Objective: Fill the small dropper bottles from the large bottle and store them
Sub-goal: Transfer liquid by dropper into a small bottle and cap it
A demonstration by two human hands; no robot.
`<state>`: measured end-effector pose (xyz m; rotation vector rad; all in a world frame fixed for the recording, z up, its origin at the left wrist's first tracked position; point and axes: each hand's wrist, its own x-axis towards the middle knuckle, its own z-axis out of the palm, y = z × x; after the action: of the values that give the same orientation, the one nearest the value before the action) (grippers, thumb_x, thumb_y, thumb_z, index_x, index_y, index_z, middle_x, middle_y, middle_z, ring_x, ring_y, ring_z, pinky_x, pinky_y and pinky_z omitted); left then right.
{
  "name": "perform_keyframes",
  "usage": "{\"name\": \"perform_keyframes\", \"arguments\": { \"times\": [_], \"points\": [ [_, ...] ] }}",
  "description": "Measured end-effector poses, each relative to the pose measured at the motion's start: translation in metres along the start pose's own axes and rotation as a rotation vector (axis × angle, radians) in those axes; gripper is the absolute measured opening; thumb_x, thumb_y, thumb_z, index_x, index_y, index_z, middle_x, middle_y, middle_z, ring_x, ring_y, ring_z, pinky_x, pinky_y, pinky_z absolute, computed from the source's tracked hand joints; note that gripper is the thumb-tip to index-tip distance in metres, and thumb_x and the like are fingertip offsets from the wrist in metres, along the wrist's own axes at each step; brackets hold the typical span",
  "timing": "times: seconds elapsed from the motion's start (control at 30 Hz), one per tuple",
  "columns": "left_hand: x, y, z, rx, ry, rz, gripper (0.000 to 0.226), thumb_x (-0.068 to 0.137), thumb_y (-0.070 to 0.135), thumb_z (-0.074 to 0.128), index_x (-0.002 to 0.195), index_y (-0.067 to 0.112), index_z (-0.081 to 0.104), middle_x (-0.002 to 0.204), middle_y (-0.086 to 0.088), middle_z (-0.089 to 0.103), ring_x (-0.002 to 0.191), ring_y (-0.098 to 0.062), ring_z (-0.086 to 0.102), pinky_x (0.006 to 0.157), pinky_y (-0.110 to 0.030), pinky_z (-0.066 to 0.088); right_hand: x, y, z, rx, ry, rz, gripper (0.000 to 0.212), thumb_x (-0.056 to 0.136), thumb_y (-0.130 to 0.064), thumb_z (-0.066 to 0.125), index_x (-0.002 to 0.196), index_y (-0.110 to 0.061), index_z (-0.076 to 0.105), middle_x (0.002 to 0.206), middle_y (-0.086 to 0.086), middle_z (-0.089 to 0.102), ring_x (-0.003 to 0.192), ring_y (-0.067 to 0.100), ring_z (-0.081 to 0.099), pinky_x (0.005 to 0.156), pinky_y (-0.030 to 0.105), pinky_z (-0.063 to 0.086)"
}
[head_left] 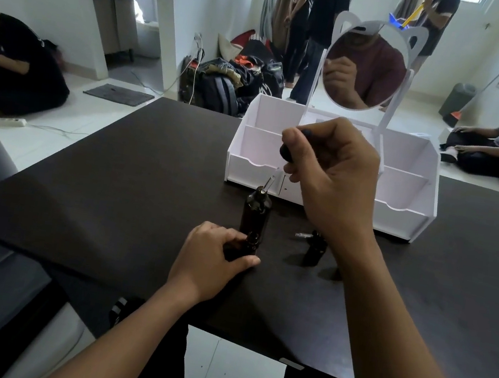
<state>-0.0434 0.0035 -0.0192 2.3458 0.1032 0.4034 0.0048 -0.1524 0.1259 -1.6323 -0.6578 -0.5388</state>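
Note:
A large dark bottle [256, 212] stands open on the dark table [134, 179]. My right hand [333, 175] pinches a dropper [288, 152] by its black bulb, and its glass tube slants down into the large bottle's neck. Just in front, my left hand [216, 254] grips a small dropper bottle [251, 243] upright on the table. Another small dropper bottle [315, 249] stands under my right wrist, with a loose dropper [304, 235] lying beside it.
A white organiser [399, 206] with open compartments and a cat-eared round mirror [365, 72] stands at the back of the table. Several people sit or stand on the floor beyond. Bags are piled behind the table's far edge.

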Motion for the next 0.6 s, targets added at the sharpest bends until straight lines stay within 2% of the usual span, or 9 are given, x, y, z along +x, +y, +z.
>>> {"name": "perform_keyframes", "arguments": {
  "times": [0.07, 0.17, 0.23, 0.37, 0.6],
  "points": [
    [0.0, -0.002, 0.0, -0.009, 0.01, -0.007, 0.041, 0.068, 0.057, 0.079, 0.103, 0.037, 0.071, 0.091, 0.021, 0.049, 0.105, -0.012, 0.054, 0.096, -0.037, 0.048, -0.006, 0.0, -0.001, 0.012, -0.017, 0.026, 0.012, 0.093, -0.018, 0.072, 0.091, -0.008, 0.065, 0.077, 0.002, 0.073, 0.064, 0.019, 0.071, 0.058, 0.028, 0.059],
    [0.001, -0.001, 0.0, 0.003, -0.002, -0.021, 0.044, 0.068, 0.057, 0.079, 0.106, 0.035, 0.071, 0.091, 0.02, 0.048, 0.106, -0.013, 0.054, 0.096, -0.036, 0.048, -0.017, 0.005, 0.001, 0.004, -0.065, 0.078, 0.011, 0.092, -0.019, 0.074, 0.089, -0.012, 0.065, 0.076, 0.001, 0.074, 0.067, 0.02, 0.072, 0.06, 0.043, 0.06],
    [0.001, 0.0, 0.0, 0.004, -0.012, -0.042, 0.044, 0.068, 0.057, 0.079, 0.106, 0.036, 0.071, 0.094, 0.016, 0.051, 0.107, -0.013, 0.054, 0.096, -0.037, 0.049, -0.024, 0.01, 0.002, -0.015, -0.093, 0.1, 0.011, 0.091, -0.021, 0.074, 0.089, -0.015, 0.065, 0.076, 0.0, 0.073, 0.066, 0.021, 0.072, 0.059, 0.049, 0.058],
    [0.001, 0.001, 0.001, 0.004, -0.017, -0.065, 0.042, 0.068, 0.058, 0.079, 0.105, 0.04, 0.07, 0.098, 0.015, 0.051, 0.108, -0.012, 0.053, 0.094, -0.038, 0.05, -0.029, 0.021, 0.004, -0.006, -0.103, 0.128, 0.012, 0.091, -0.024, 0.074, 0.089, -0.015, 0.067, 0.077, 0.008, 0.072, 0.069, 0.032, 0.07, 0.058, 0.054, 0.056],
    [0.0, 0.0, 0.002, 0.017, -0.002, -0.053, 0.041, 0.068, 0.059, 0.078, 0.103, 0.04, 0.069, 0.098, 0.015, 0.051, 0.107, -0.009, 0.05, 0.094, -0.034, 0.048, -0.034, 0.035, 0.008, -0.008, -0.1, 0.152, 0.011, 0.091, -0.025, 0.075, 0.088, -0.017, 0.067, 0.077, 0.009, 0.072, 0.07, 0.035, 0.07, 0.058, 0.055, 0.056]
  ]
}}
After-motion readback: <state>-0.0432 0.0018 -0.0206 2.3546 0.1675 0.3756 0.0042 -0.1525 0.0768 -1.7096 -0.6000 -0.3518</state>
